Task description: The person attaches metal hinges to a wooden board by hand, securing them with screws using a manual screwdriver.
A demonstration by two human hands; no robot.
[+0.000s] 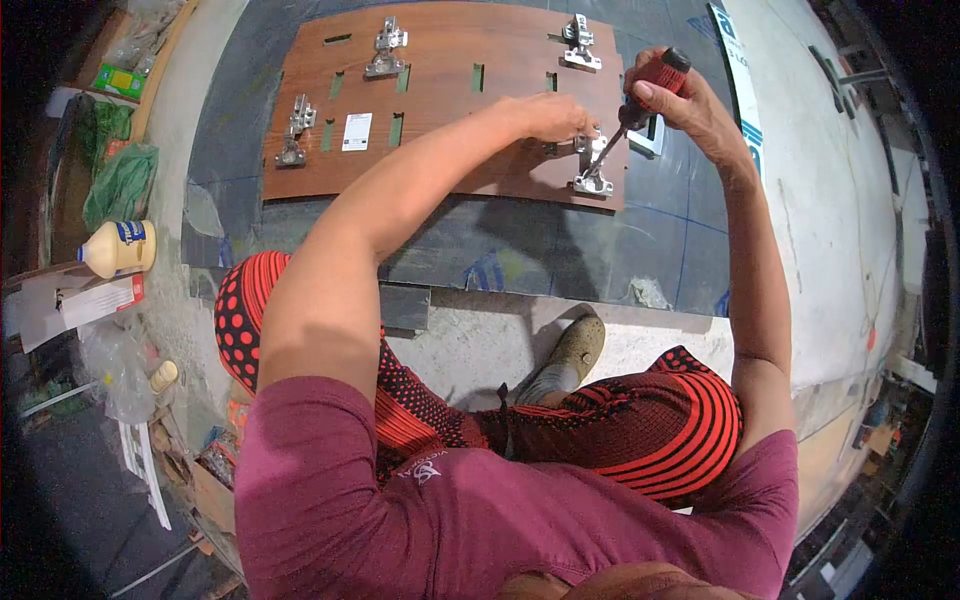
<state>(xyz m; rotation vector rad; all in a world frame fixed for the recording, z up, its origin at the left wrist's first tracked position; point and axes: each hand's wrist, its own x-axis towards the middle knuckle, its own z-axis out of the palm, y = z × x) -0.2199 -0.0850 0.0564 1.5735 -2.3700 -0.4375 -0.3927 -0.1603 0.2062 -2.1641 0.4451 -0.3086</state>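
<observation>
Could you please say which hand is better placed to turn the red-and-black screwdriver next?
Probably the right hand: it grips the screwdriver, which slants to the lower-right silver metal hinge. The left hand is by that hinge, holding no visible tool.

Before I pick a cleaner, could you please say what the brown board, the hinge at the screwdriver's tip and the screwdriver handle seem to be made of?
Brown board: probably wood or laminate, satin; even reddish-brown face, soft sheen.
Hinge: metal, likely plated steel, polished; bright silvery highlights.
Screwdriver handle: plastic or rubber, I can't tell which; red and black colouring.
</observation>
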